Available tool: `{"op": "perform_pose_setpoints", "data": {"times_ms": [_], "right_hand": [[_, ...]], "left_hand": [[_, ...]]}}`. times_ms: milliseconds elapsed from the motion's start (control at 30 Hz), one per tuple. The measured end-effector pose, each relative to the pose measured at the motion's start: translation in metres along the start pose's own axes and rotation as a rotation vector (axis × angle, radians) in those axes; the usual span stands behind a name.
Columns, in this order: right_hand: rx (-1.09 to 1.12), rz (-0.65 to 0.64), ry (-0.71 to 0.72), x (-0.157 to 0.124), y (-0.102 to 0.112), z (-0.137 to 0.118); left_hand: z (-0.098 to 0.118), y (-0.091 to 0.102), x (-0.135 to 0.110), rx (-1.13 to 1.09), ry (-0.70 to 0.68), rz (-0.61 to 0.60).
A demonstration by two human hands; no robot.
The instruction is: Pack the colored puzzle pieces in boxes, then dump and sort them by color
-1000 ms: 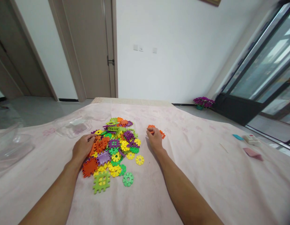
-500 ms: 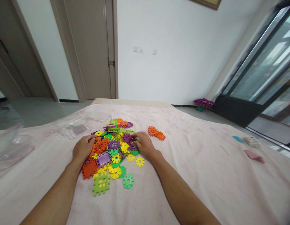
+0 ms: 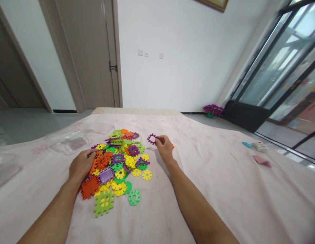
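A purple toy building piece, a square open frame with notched edges [image 3: 152, 138], is pinched in the fingertips of my right hand [image 3: 164, 147], held above the cloth right of the pile. My left hand [image 3: 81, 165] lies against the left side of the pile, fingers stretched over its edge and touching orange notched pieces [image 3: 103, 160]. The pile mixes purple squares [image 3: 118, 158], a lilac panel [image 3: 106, 175], yellow notched discs [image 3: 120, 174], green discs [image 3: 134, 197] and a lime square [image 3: 103, 202]. Behind my right hand, only a bit of an orange piece [image 3: 173, 147] shows.
A pale pink cloth [image 3: 198, 189] covers the table. Clear plastic packaging [image 3: 71, 140] lies at the back left, with more clear plastic [image 3: 6, 167] at the left edge. To the right are a white box [image 3: 259, 146], a blue item [image 3: 247, 144] and a pink scrap [image 3: 261, 161].
My right hand has left the pile and moved right, carrying a purple frame. It now covers most of the orange pieces there. My left hand stays at the pile; the view has shifted slightly.
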State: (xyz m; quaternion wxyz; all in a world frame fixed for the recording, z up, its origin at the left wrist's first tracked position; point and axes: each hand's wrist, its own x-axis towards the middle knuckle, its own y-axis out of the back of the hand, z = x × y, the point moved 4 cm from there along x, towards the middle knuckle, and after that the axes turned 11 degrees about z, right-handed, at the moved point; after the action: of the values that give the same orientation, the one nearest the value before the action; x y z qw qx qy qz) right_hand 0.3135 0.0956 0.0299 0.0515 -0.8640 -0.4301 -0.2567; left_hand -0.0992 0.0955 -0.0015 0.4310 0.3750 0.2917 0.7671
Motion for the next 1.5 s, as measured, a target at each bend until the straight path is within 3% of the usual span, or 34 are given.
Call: {"op": "perform_pose_setpoints", "data": {"times_ms": [133, 300, 400, 500, 600, 733, 867, 967, 1167, 1367, 1500], "right_hand": [[-0.132, 0.299, -0.127, 0.037, 0.054, 0.025], [-0.348, 0.477, -0.196, 0.053, 0.115, 0.049], [-0.406, 0.550, -0.210, 0.052, 0.137, 0.052], [-0.453, 0.618, -0.191, 0.050, 0.145, 0.044], [-0.433, 0.526, -0.126, 0.050, 0.129, 0.035], [-0.335, 0.257, -0.034, 0.040, 0.074, 0.024], [-0.237, -0.103, 0.095, 0.008, 0.010, 0.008], [-0.242, -0.361, 0.257, -0.024, -0.023, -0.007], [-0.343, -0.591, 0.488, -0.055, -0.050, -0.028], [-0.354, -0.670, 0.549, -0.055, -0.065, -0.037], [-0.345, -0.605, 0.518, -0.052, -0.059, -0.040]], "left_hand": [[-0.007, -0.006, 0.004, 0.005, 0.003, -0.001], [-0.006, -0.006, 0.005, 0.009, 0.001, -0.001], [-0.004, -0.004, 0.004, 0.018, 0.011, -0.016], [-0.003, -0.003, 0.003, 0.024, 0.022, -0.020], [-0.002, -0.002, 0.002, 0.024, 0.020, -0.021], [-0.001, -0.002, 0.001, 0.011, 0.005, -0.007], [-0.001, 0.000, 0.000, 0.026, -0.004, 0.016], [-0.001, 0.000, 0.001, 0.023, 0.002, 0.020], [0.002, 0.000, 0.001, 0.004, 0.016, 0.005], [0.005, 0.002, -0.001, 0.025, 0.030, -0.012], [0.002, 0.000, 0.000, 0.029, 0.025, -0.010]]}}
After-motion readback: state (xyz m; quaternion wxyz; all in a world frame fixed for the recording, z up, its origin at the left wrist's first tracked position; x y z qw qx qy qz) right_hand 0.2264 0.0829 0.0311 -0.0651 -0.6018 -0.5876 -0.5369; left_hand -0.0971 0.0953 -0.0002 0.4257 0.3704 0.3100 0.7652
